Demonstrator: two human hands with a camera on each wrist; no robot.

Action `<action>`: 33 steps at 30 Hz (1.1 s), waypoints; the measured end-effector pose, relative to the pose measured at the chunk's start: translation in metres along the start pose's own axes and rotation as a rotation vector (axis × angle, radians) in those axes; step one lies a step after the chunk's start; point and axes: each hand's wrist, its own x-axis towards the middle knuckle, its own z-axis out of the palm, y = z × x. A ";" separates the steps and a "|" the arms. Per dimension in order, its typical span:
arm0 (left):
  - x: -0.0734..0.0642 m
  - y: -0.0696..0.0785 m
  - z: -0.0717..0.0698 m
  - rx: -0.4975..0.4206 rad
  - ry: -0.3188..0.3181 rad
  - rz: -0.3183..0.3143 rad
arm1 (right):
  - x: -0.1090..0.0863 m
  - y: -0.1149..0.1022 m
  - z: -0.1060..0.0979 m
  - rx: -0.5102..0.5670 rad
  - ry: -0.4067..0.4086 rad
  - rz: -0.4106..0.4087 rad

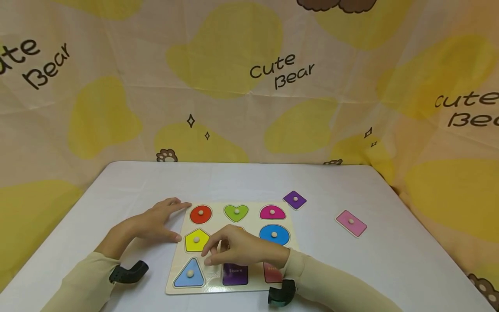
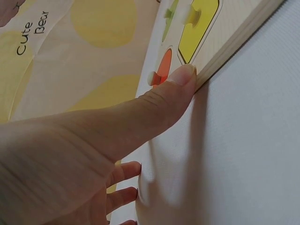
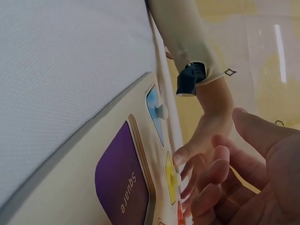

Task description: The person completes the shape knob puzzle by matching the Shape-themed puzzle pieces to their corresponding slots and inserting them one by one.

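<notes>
A wooden shape-puzzle board (image 1: 212, 285) lies on the white table. My left hand (image 1: 153, 222) rests at its left side, index fingertip by the far corner and thumb (image 2: 161, 101) against the edge beside the yellow pentagon (image 1: 191, 245). Above the board's middle hovers my right hand (image 1: 247, 248), fingers loosely bent, thumb apart from them, nothing between. Below it shows the purple recess marked "Square" (image 3: 117, 176); the pink-red recess (image 1: 272, 274) is partly covered by the right wrist. The central piece is mostly hidden behind this hand. The light-blue triangle (image 1: 190, 282) sits in the near left corner.
Off the board's far right corner lies a purple knobbed square piece (image 1: 289, 199). A pink rectangle piece (image 1: 345, 219) lies farther right. Red circle (image 1: 194, 215), green heart (image 1: 230, 211), magenta half-circle (image 1: 267, 213) and blue oval (image 1: 266, 236) sit in the board. A patterned cloth hangs behind.
</notes>
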 end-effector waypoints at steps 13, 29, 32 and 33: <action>0.001 0.000 0.001 0.012 0.001 -0.036 | -0.018 0.003 -0.021 0.003 0.071 0.019; 0.000 -0.002 0.001 0.008 0.004 -0.023 | -0.031 0.014 -0.080 -0.006 0.149 -0.021; 0.001 -0.003 0.002 0.006 0.001 -0.026 | -0.035 0.020 -0.092 -0.014 0.185 0.004; 0.002 -0.003 0.002 0.006 0.001 -0.028 | -0.037 0.021 -0.097 -0.018 0.197 0.011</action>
